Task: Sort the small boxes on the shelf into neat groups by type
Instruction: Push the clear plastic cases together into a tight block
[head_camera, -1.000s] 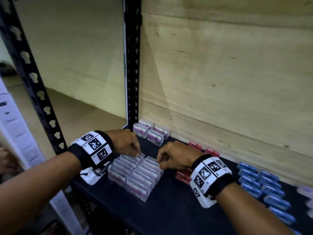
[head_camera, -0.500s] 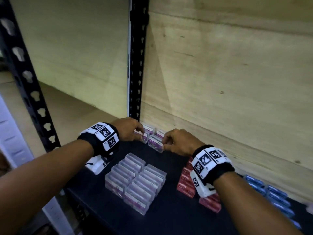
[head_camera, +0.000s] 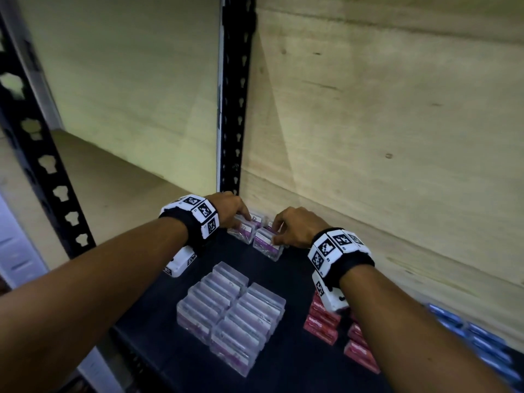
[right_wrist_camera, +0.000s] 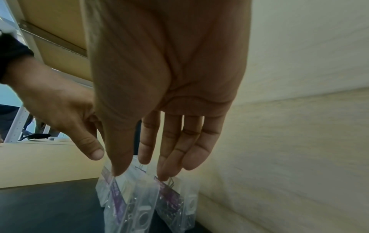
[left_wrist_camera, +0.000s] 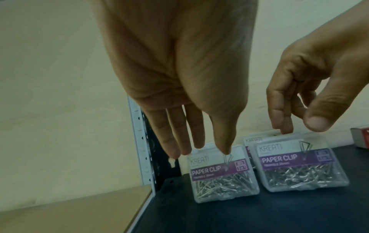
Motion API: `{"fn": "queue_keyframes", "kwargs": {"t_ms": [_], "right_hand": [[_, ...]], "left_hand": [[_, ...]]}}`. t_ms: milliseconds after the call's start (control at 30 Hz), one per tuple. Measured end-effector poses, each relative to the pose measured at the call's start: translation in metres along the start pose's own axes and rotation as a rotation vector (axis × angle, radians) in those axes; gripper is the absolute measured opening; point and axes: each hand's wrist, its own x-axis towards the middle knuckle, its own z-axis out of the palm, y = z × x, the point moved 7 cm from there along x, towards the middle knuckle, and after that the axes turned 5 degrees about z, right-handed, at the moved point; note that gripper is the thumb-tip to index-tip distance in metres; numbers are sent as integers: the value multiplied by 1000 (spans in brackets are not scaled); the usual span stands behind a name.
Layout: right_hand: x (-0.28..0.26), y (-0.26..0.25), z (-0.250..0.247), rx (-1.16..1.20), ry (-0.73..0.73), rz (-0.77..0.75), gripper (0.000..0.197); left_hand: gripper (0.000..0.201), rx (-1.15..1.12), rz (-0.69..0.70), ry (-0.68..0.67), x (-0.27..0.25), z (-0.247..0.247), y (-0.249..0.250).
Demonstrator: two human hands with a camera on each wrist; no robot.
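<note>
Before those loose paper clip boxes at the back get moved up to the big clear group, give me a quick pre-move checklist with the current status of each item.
1. Left hand on the left front paper clip box: ok, fingertips touch its top edge.
2. Right hand on the right front paper clip box: ok, fingers at its top.
3. Firm grip on either box: cannot tell.
4. Both front boxes standing on the shelf: ok.
5. Boxes behind them accounted for: ok, one shows behind each front box.
6. Big clear group tidy: ok, two neat rows.
</note>
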Motion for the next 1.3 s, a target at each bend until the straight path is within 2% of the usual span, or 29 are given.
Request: {"fn": "queue_keyframes", "kwargs": {"t_ms": [300,533,900,1300], "right_hand": [[4,6,10,43,12,23,21],[-1,4,13,64,-52,7,21],[-33,3,21,95,-165,-25,22],[-68,-3,29,122,-207,-79,17]], "left_hand": [[32,-29,45,-1,2,-1,2],[31,-60,63,-63,-5,1,8],[27,-104,120,-157,-31,2,31],[27,-107,131,-207,-61,2,53]]}}
